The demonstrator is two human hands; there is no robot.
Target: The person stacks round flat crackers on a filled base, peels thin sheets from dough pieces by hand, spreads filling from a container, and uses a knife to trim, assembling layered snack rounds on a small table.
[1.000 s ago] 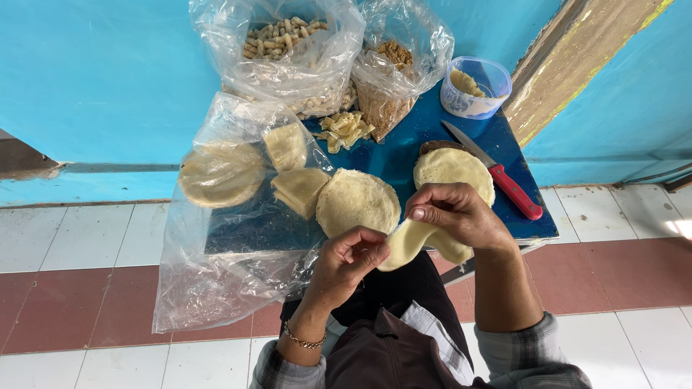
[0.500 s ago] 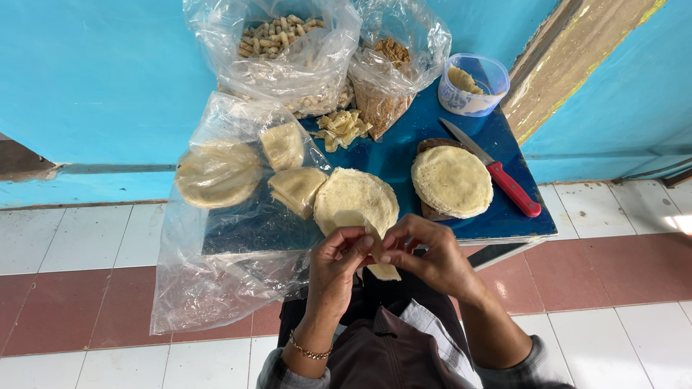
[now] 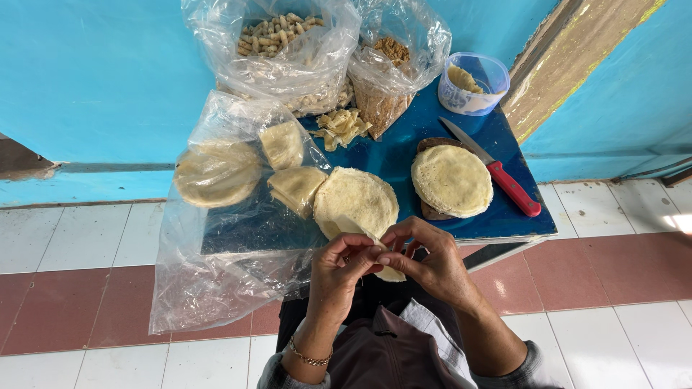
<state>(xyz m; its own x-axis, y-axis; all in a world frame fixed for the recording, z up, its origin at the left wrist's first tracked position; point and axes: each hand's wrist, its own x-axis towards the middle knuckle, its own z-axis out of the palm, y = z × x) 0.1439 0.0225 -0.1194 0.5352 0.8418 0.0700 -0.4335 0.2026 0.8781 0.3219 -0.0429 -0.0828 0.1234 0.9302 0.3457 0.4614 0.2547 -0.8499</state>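
Note:
My left hand (image 3: 344, 265) and my right hand (image 3: 425, 261) meet in front of the blue table's near edge, both pinching one thin pale dough wrapper (image 3: 389, 273) between the fingertips. Most of that wrapper is hidden by my fingers. Just beyond my hands a stack of round wrappers (image 3: 356, 202) lies on the blue table (image 3: 404, 155). A second round stack (image 3: 452, 180) rests on a dark board to the right.
A red-handled knife (image 3: 497, 173) lies beside the right stack. A large clear plastic bag (image 3: 223, 216) holds more round and folded wrappers at left. At the back stand a bag of peanuts (image 3: 277, 36), a bag of brown crumbs (image 3: 393, 54) and a clear tub (image 3: 472, 83). Tiled floor surrounds the table.
My right hand left the right-hand stack carrying one wrapper and came toward my body. Both hands now grip that wrapper together, closer in than a second ago.

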